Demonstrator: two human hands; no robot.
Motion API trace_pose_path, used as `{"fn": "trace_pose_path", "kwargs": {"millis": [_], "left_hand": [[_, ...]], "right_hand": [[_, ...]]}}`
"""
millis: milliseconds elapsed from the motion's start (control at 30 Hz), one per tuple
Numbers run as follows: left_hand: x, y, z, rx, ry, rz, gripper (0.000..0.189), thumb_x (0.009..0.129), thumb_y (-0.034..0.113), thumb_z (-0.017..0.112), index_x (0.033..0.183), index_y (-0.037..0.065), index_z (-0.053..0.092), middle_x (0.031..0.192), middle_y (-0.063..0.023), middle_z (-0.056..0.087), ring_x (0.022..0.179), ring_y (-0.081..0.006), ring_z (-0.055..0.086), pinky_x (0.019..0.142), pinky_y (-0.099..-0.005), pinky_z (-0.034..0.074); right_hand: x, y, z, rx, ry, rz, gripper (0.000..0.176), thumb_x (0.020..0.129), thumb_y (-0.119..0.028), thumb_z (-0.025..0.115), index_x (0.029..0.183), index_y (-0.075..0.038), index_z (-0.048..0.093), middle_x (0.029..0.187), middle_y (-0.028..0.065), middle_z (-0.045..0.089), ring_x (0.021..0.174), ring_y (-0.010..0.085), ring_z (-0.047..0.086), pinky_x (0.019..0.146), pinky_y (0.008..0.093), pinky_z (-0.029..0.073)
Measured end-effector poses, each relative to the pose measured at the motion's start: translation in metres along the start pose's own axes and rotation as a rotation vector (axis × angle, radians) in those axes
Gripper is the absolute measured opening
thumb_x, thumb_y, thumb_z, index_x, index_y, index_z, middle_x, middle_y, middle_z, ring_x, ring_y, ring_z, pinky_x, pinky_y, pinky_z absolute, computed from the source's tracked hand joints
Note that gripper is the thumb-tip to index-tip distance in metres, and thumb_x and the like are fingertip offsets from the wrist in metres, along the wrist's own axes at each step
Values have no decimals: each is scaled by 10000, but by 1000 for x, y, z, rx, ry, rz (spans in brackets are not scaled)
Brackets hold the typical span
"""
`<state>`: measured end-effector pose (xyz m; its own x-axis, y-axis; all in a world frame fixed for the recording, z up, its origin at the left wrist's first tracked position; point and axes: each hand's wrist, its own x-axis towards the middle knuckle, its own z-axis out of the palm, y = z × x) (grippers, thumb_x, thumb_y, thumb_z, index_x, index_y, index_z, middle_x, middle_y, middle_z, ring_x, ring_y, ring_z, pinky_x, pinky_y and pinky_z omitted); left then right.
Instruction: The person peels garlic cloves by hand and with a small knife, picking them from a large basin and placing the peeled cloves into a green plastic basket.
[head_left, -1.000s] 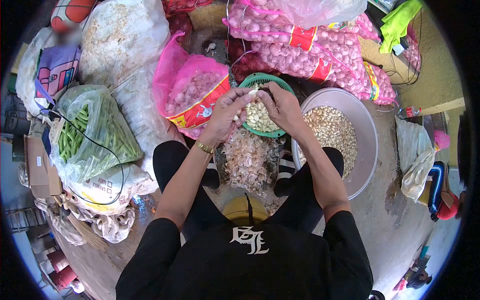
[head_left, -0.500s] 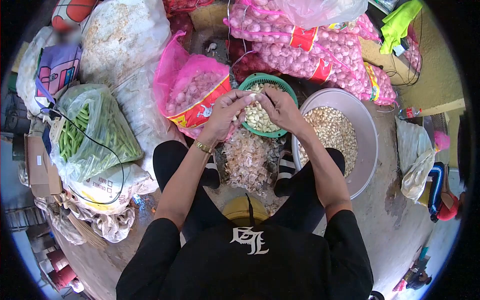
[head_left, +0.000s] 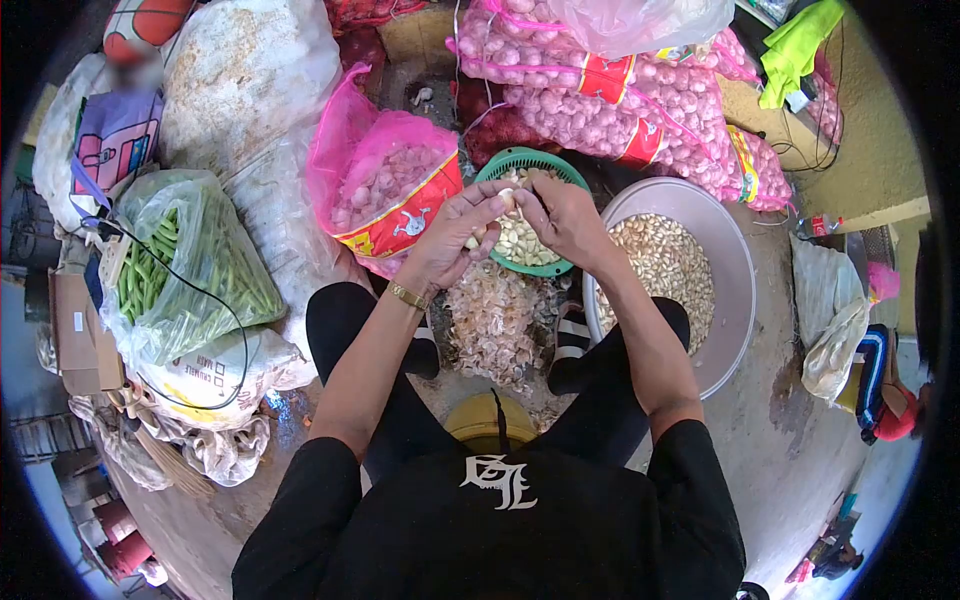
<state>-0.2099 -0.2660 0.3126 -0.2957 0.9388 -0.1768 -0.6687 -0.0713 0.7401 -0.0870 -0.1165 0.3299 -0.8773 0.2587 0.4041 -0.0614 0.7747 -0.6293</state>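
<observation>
Over the near part of a green basket (head_left: 577, 178) of peeled garlic cloves (head_left: 518, 240), my two hands meet at the fingertips. A pale garlic clove (head_left: 508, 199) is pinched between the thumb and fingers of my left hand (head_left: 455, 232). More cloves (head_left: 474, 240) lie under its curled lower fingers. My right hand (head_left: 566, 222) is closed at the same clove, its thumb and forefinger touching it. Below the basket, a heap of dry garlic skins (head_left: 495, 325) lies on the floor between my feet.
A wide pale tub (head_left: 738, 300) of unpeeled cloves stands right of my right forearm. An open pink mesh sack (head_left: 385, 185) of garlic is at the left, near a bag of green beans (head_left: 190, 270). Full garlic sacks (head_left: 640, 105) are stacked behind.
My left hand has turned slightly, its lower fingers curling looser so the cloves in the palm show more. Both hands stay together over the basket.
</observation>
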Motion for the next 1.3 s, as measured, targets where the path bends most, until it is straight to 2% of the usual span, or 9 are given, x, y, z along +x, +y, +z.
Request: {"fn": "trace_pose_path", "kwargs": {"millis": [367,433,500,700,833,933,1033,1200,1300], "left_hand": [[-3,2,-6,-73,-41,10,334,950,119,587,1270,35,546,899,0,591,555,-14,478,410,-142,330],[-4,6,0,-86,85,-18,338,950,120,583,1273,27,544,899,-6,606,527,-12,465,405,-139,323],[-4,5,-5,-84,76,-15,335,945,120,592,1263,26,544,917,-15,617,519,-10,465,399,-137,322],[-3,18,-18,-173,156,59,312,926,101,620,1220,31,540,953,-42,639,509,-4,473,379,-131,320],[-4,19,-19,-161,131,105,301,917,87,630,1200,29,546,970,-59,653,503,2,468,383,-129,325],[-6,18,-14,-105,157,105,282,910,75,634,1177,25,558,985,-81,669,506,2,471,390,-128,339],[-6,16,-15,-103,137,115,269,899,50,637,1158,18,569,996,-96,677,510,-1,487,396,-132,357],[-2,7,-11,-17,174,106,269,878,28,657,1136,6,583,945,-61,668,519,-5,509,397,-138,369],[-3,7,-11,8,134,92,278,868,24,670,1134,-4,593,904,-35,659,523,-4,513,398,-140,371]], "right_hand": [[-9,-6,-1,-50,-144,-79,256,918,-273,585,890,-23,534,682,227,587,657,431,589,583,517,439],[-10,-6,-1,-72,-164,-87,262,918,-282,582,903,-24,535,683,225,590,660,428,593,588,518,444],[-12,-9,0,-166,-221,-86,174,893,-200,626,933,-44,558,687,195,582,662,399,598,579,460,457],[-16,-22,-4,-146,-342,-99,202,877,-234,648,842,-50,574,682,181,597,654,380,607,583,464,455],[-21,-12,4,-132,-282,-103,243,857,-276,676,843,-50,588,663,162,598,640,368,607,577,456,455],[-21,-10,7,-120,-330,-81,269,878,-333,646,1000,-96,610,746,179,627,710,392,611,612,476,473],[-20,-11,15,60,-214,-144,281,847,-297,697,1020,-92,615,821,147,642,743,347,631,634,439,490],[-9,-23,24,261,267,94,328,776,-161,774,1049,-55,627,861,104,647,766,254,656,671,335,504],[-4,-19,21,247,224,9,250,774,-95,765,994,-34,663,854,110,657,766,242,655,674,315,502]]}}
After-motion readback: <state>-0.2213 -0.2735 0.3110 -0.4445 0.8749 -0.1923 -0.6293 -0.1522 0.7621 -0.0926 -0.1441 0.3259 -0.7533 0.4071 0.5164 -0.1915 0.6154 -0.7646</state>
